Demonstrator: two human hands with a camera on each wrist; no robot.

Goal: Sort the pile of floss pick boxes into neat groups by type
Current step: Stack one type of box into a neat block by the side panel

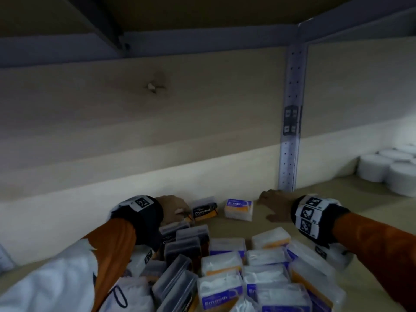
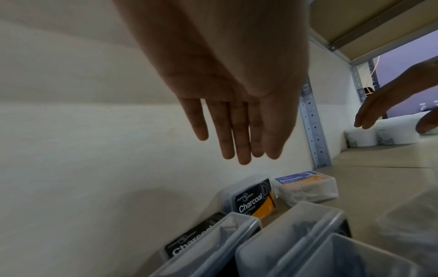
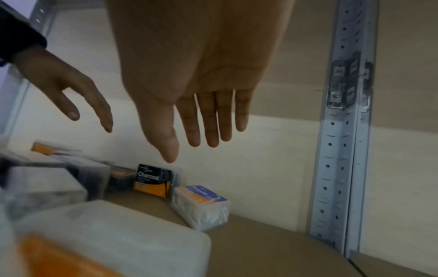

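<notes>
I see my left hand (image 1: 174,208) reaching forward in the lower middle of the head view, its orange sleeve running in from the lower left and a black wrist band behind it; from the wrist view its fingers (image 2: 239,129) hang straight and close together, holding nothing. My right hand (image 1: 275,204) comes in from the lower right, palm down, fingers (image 3: 211,120) straight and thumb slightly apart, empty too.

Charcoal box (image 1: 204,211) left of Smooth box (image 1: 239,209)
</notes>
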